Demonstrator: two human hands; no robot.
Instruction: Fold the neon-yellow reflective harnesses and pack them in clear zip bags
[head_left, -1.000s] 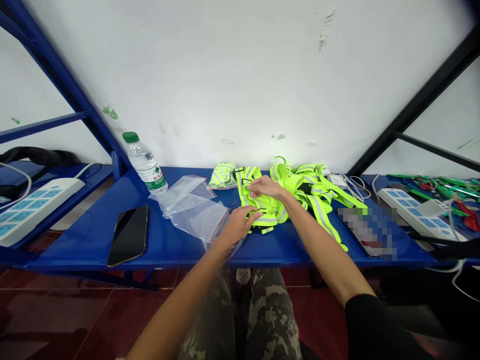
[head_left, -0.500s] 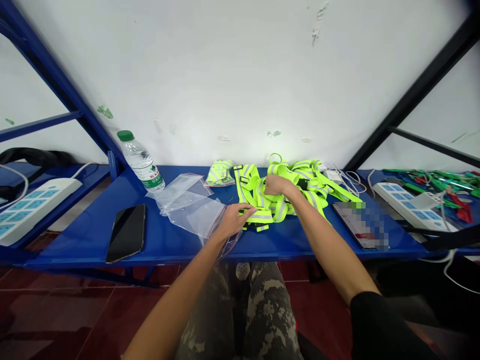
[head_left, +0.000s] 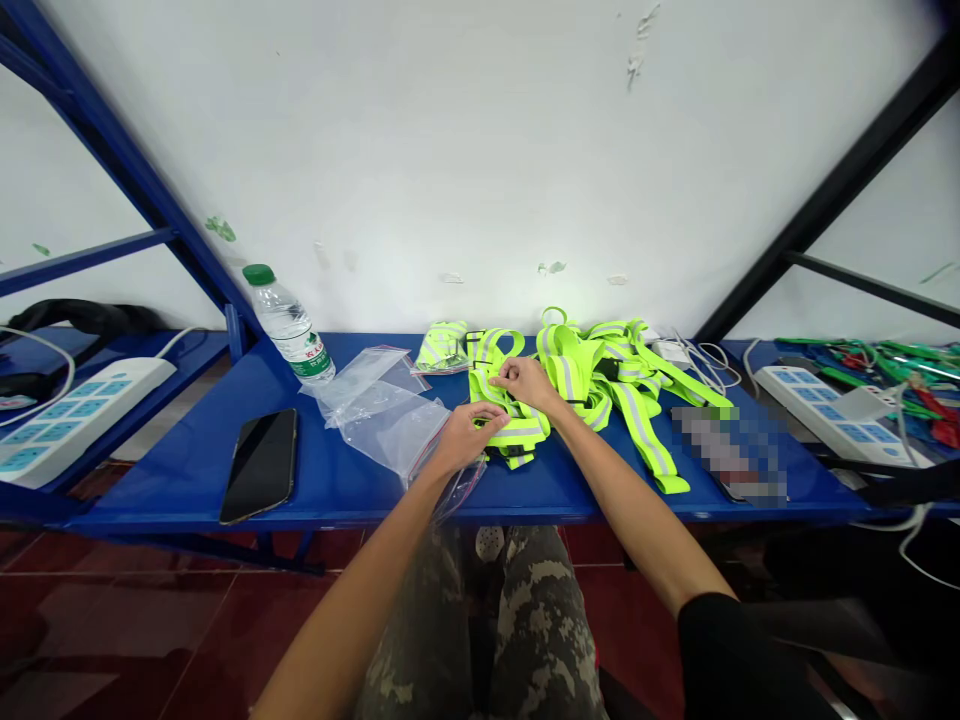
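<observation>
A tangled pile of neon-yellow reflective straps (head_left: 566, 375), with grey stripes and black buckles, lies on the blue table. My left hand (head_left: 471, 432) is closed at the left edge of a folded section near the front; its fingertips press on the strap. Just above it, my right hand (head_left: 526, 382) has its fingers pinched on a strap of the same pile. Clear zip bags (head_left: 390, 425) lie to the left, partly beneath my left forearm. Behind them stands a filled bag (head_left: 441, 347) holding a folded yellow strap.
A water bottle (head_left: 292, 330) with a green cap and a black phone (head_left: 259, 465) are on the left. On the right lie a blurred-out device (head_left: 731, 455) and a white charger cable (head_left: 709, 362). Power strips (head_left: 79, 420) sit on both sides. The wall backs the table.
My right hand has moved left and nearer to my left hand, out of the pile's middle. A strap end now extends toward the front right. My left hand stays nearly in place.
</observation>
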